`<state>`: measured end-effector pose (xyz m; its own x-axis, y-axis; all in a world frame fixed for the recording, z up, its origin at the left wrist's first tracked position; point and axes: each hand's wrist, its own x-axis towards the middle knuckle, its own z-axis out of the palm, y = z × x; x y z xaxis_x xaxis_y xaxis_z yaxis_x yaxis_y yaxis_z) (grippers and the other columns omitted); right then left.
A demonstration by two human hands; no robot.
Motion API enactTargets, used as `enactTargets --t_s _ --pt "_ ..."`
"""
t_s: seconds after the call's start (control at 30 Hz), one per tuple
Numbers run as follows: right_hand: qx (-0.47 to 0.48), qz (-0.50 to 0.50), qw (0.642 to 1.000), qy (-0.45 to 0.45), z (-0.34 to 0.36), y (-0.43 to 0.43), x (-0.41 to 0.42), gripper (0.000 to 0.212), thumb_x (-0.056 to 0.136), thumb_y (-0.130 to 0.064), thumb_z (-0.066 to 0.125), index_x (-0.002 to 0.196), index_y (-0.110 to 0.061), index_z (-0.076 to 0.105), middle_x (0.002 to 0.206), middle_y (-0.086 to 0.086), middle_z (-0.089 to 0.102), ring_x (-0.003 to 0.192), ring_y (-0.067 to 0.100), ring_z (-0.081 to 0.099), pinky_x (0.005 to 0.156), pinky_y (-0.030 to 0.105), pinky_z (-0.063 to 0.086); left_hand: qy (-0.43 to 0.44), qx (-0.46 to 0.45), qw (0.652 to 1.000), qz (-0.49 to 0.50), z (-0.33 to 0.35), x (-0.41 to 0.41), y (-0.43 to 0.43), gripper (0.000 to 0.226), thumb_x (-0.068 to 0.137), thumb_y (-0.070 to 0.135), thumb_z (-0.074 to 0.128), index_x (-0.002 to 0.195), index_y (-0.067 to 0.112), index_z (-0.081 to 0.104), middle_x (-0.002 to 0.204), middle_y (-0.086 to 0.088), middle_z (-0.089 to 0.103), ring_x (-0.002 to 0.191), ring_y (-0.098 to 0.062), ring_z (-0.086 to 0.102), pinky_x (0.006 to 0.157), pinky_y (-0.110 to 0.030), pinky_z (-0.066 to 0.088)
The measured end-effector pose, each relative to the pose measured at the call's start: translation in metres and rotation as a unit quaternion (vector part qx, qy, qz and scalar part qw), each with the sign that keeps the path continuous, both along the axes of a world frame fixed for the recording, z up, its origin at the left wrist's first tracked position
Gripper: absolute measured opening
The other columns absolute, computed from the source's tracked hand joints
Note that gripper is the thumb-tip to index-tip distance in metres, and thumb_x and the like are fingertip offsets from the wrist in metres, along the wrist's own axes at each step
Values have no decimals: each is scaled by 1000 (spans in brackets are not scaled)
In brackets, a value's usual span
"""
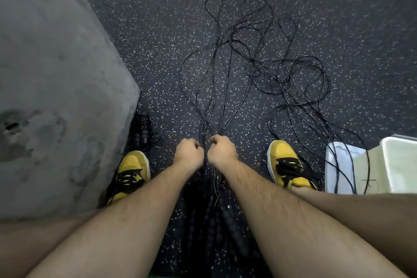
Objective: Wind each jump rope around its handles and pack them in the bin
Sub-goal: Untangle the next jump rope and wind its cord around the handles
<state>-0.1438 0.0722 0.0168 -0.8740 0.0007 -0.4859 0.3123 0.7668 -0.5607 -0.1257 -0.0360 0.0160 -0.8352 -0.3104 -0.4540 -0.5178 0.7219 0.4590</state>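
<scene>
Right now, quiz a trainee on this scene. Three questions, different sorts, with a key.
1. True or false: both hands, left hand and right hand, grip the ropes.
2. The bin sits beside which shoe? A left, B right.
3. Fill in: a wound rope lies on the floor ahead of the ___ shoe.

Key: 1 true; 2 B, the right shoe; 3 left, the left shoe.

Left hand [188, 151] and right hand [222, 150] low between the yellow shoes [129, 172], fingers curled, each pinching thin black cords of the jump ropes [248, 70]. Cords fan out tangled across the speckled floor [158, 29]. Black ribbed handles [225, 216] lie between the forearms. White bin [338, 165] at right, cords draped over its rim. One wound rope bundle [144, 128] beside the grey block [56, 74].
</scene>
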Motion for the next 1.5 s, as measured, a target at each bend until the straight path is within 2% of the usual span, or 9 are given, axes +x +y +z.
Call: enactTargets --t_s 0.1,0.23,0.37,0.53,0.8,1.03,1.2,1.33,1.5 --pt "57 58 996 25 -22 3 -21 48 95 -13 48 141 -23 48 143 -3 45 129 24 41 103 39 42 39 -98 992 -68 -21 -16 7 37 88 14 60 125 20 59 133 0 47 124 -21 43 105 -36 36" --pt "83 108 990 27 -50 0 -58 49 95 -15 48 143 -25 47 144 -2 48 129 28 41 103 43 40 77 -43 986 -143 -37 -36 7 39 88 8 54 122 24 63 128 6 59 122 -20 50 103 -41 38" --pt "124 106 986 34 -75 -12 -95 31 100 -22 48 131 -18 53 134 7 50 123 32 50 99 43 44 66 10 995 -74 -58 -49 -3 33 92 12 50 121 20 66 124 0 64 119 -23 57 106 -43 42" --pt "160 83 984 6 -91 -26 -117 30 97 -20 55 125 -13 62 133 11 47 121 31 52 97 41 47 22 49 997 -48 -71 -55 -9 30 92 13 49 116 20 67 122 -3 63 116 -24 57 104 -42 45" --pt "167 70 983 -13 -96 -29 -119 29 92 -23 55 114 -8 67 119 11 65 116 32 57 93 37 53 1 80 996 -31 -73 -43 -11 20 93 15 50 99 28 65 114 2 61 108 -21 58 100 -38 46" --pt "101 -5 995 -7 -82 -24 -113 28 92 -25 47 107 -3 57 113 16 65 108 37 60 83 36 49 6 114 993 18 -62 -36 -17 19 93 18 50 98 29 64 112 5 63 99 -18 62 94 -36 51" --pt "34 -42 998 19 -55 0 -107 24 95 -26 45 111 -8 50 110 11 62 102 32 60 76 33 42 9 138 988 68 -35 -43 -17 19 96 18 49 102 26 65 101 6 67 81 -14 60 70 -27 43" --pt "-34 -38 999 20 -37 15 -101 6 94 -23 54 92 -17 52 96 4 63 88 24 58 74 29 42 26 175 980 89 -16 -48 -4 18 96 20 50 104 26 65 97 5 69 77 -17 59 70 -28 45" --pt "-135 -63 989 -25 -35 19 -105 22 92 -21 65 75 -18 51 73 -8 58 68 8 52 72 29 43 17 215 972 95 -14 -44 17 19 97 19 50 107 25 66 94 1 71 65 -15 56 58 -26 41"
